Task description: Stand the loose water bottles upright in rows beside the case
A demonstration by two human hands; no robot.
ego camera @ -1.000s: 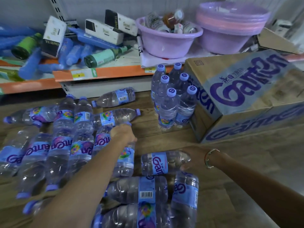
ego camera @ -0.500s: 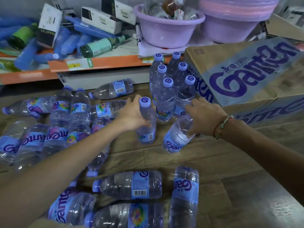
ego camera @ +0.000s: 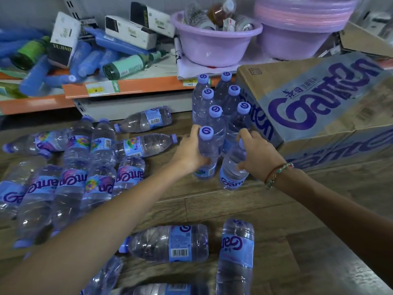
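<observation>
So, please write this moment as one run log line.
left hand: grips upright bottle | right hand: grips tilted bottle | beside case

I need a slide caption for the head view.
Both hands set bottles beside standing rows by the case.

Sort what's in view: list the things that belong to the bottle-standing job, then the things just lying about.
Job:
- left hand, bottle it grips
- right hand, tilted bottle
- standing rows
- loose bottles on the floor
- case

Lying about:
- purple basins
- white boxes
- blue tubes
</observation>
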